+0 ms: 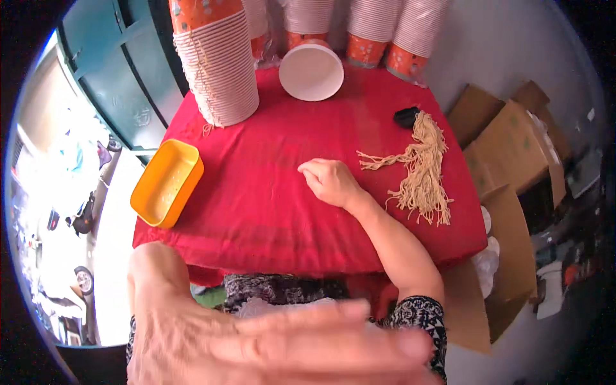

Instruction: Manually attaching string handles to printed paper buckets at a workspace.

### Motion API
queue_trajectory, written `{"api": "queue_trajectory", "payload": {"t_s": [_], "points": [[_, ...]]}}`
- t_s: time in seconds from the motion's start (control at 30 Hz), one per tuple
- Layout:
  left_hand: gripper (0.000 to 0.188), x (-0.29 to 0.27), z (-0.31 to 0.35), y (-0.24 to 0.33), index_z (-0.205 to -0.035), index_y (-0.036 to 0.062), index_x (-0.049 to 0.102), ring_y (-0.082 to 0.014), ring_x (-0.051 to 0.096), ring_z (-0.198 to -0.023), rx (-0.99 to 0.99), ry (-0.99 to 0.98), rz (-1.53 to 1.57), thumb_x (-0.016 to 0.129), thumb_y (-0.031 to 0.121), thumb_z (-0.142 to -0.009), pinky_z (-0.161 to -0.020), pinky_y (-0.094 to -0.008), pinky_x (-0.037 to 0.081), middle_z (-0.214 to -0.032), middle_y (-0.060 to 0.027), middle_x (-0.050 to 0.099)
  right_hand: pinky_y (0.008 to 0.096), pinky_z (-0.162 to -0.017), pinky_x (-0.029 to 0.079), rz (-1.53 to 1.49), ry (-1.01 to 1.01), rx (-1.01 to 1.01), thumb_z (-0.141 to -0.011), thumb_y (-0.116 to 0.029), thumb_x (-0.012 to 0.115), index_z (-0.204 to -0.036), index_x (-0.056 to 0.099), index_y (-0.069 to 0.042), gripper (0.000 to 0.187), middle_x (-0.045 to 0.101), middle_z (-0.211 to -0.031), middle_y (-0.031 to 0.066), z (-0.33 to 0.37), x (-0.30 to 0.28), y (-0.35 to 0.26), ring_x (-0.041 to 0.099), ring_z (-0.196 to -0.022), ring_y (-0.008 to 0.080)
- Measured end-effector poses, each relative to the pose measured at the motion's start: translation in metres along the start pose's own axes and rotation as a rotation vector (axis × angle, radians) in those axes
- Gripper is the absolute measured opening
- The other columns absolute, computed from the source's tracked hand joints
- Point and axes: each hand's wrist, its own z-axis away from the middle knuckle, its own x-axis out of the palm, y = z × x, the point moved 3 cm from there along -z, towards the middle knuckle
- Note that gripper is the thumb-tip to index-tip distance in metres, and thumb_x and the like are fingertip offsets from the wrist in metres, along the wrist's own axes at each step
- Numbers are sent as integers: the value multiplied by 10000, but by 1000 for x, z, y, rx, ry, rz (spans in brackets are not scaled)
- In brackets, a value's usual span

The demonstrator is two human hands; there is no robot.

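Observation:
Close to the camera, my left hand [276, 346] stretches across the lower part of the view with its fingers extended, slightly blurred and holding nothing visible. My right hand [328, 181] rests on the middle of the red cloth [256, 186], fingers curled together; whatever may be inside them is hidden. To its right lies a loose bundle of beige strings [423, 173], with a black tie [406, 117] at the top end. A yellow plastic tub [168, 183] stands at the table's left edge, a few small bits inside.
A tall stack of paper cups [218, 70] stands at the far left. More wrapped cup stacks [372, 25] line the back, beside a single white-bottomed cup [311, 72] lying on its side. Opened cardboard boxes [513, 147] sit right of the table; a green metal door [115, 70] is at left.

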Motion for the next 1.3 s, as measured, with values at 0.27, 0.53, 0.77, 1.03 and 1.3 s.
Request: {"api": "queue_trajectory", "payload": {"t_s": [0.27, 0.53, 0.77, 1.03, 1.3], "points": [[467, 29, 30, -7, -1311, 12, 403, -358, 420, -1218, 106, 164, 17, 518, 305, -966, -1073, -405, 308, -1293, -178, 447, 414, -714, 559, 2, -16, 15, -888, -116, 549, -913, 680, 13, 186, 691, -902, 200, -3, 2, -2, 683, -815, 340], [360, 39, 18, -14, -1163, 11, 479, -342, 497, -1037, 246, 312, -4, 520, 304, -958, -972, -446, 385, -1090, -163, 514, 416, -754, 554, 6, -52, 31, -885, -123, 539, -922, 687, -1, 195, 689, -930, 195, -4, 8, -6, 678, -840, 345], [305, 23, -5, -22, -1033, 10, 546, -328, 564, -879, 375, 423, -17, 522, 304, -952, -883, -482, 453, -911, -151, 573, 414, -764, 551, 22, -69, 44, -887, -119, 533, -946, 681, 6, 202, 685, -946, 199, -1, 4, -1, 673, -848, 351], [288, -55, 5, -69, -1075, -27, 568, -337, 600, -1035, 187, 442, -148, 562, 228, -942, -970, -481, 449, -969, -184, 638, 446, -709, 514, -126, -66, 83, -841, -106, 567, -943, 654, -16, 161, 656, -892, 194, 5, 2, 3, 651, -815, 358], [209, -101, 7, -128, -1100, -36, 593, -233, 619, -1043, 131, 526, 88, 592, 0, -894, -981, -397, 455, -1061, -138, 656, 490, -705, 505, -56, -84, 145, -809, -144, 592, -936, 638, 12, 206, 654, -873, 238, 5, 9, 19, 638, -820, 421]]}}
